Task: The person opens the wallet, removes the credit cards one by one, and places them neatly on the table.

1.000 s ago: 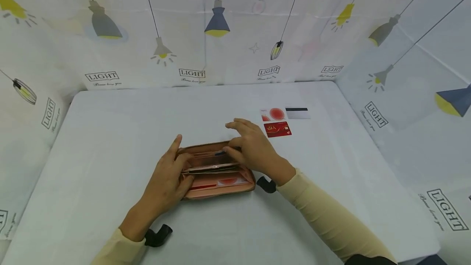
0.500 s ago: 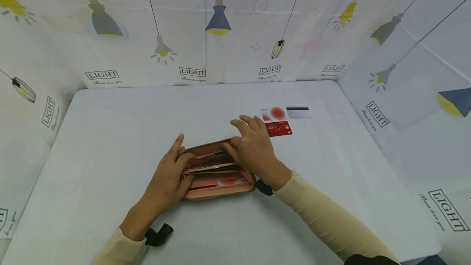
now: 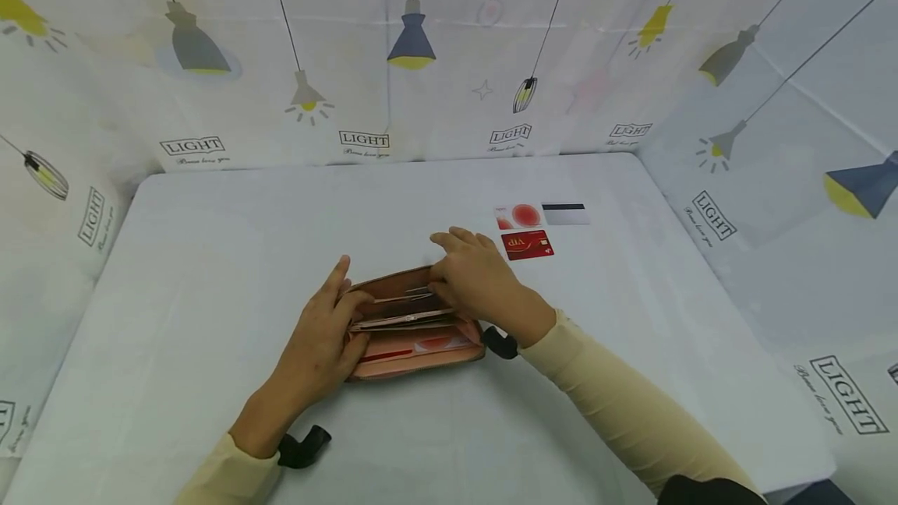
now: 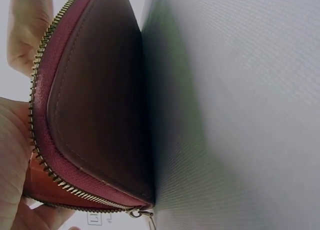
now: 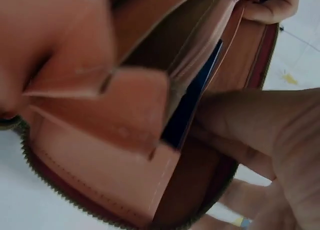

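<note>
An unzipped, pinkish-brown zip-around wallet [image 3: 414,370] lies on the table with its mouth spread, showing inner pockets. My left hand [image 3: 316,341] grips its left end, with fingers and thumb reaching over the edges inside. My right hand [image 3: 480,279] is at the far right side, thumb down inside the back section. In the right wrist view a dark blue card [image 5: 200,85] stands in a slot right beside that thumb, which hides part of it. Whether the fingers pinch the card, I cannot tell. In the front pocket sits a red-and-white card [image 3: 438,344].
Beyond my right hand lie three cards: a white one with red circles [image 3: 517,217], a grey one with a black stripe [image 3: 566,214] and a red VIP card [image 3: 528,245]. The white table [image 3: 210,256] meets lamp-printed cloth walls [image 3: 449,115] on the back and sides.
My right hand shifted slightly at the back pocket. The dark blue edge seen there earlier in the head view now shows less. My left hand keeps its grip.
</note>
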`<state>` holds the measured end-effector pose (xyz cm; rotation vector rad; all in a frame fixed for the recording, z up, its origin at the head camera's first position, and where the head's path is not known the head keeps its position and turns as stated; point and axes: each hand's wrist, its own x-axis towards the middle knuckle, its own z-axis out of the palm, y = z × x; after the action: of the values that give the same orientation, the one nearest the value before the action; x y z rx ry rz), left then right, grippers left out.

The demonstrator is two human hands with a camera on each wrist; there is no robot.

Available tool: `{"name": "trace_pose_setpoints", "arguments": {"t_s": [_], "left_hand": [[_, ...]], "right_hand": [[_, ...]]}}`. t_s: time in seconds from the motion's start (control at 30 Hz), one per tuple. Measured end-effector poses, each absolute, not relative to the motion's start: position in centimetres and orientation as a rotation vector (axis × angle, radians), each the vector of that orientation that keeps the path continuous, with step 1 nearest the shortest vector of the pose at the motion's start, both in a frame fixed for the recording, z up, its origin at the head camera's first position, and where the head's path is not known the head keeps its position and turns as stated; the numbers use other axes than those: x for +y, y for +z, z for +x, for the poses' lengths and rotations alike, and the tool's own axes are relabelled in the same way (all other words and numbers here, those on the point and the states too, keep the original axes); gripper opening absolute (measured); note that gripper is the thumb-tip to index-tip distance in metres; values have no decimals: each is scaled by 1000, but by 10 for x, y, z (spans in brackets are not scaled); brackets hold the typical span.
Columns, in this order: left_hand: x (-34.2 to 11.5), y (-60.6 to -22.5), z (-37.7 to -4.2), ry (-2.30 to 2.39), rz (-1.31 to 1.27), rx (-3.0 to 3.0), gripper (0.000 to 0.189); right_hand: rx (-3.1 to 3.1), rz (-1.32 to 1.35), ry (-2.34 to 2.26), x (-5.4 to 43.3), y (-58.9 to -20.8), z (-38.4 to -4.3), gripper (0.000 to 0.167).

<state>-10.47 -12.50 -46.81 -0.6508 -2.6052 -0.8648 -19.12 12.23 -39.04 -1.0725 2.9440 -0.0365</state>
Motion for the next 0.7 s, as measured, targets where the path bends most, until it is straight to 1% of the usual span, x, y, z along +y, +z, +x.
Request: {"name": "trace_pose_setpoints", "arguments": {"t_s": [0.07,0.2,0.33,0.4,0.53,0.7], "left_hand": [[-125,-468,-105,-861,-649,-2610,44],[-126,-467,-103,-856,-636,-2622,46],[-127,-466,-103,-856,-619,-2630,47],[-128,-466,-103,-858,-615,-2631,48],[-128,-467,-104,-868,-616,-2627,48],[-128,-468,-104,-873,-625,-2621,48]], "right_hand": [[2935,-1130,7,120,-390,-192,14],[2981,-1334,69,122,-396,-193,11],[3034,-1532,-44,128,-404,-195,4],[3046,-1602,-129,130,-407,-196,4],[3027,-1630,-338,134,-409,-199,4],[2941,-1495,-640,143,-409,-202,3]]}}
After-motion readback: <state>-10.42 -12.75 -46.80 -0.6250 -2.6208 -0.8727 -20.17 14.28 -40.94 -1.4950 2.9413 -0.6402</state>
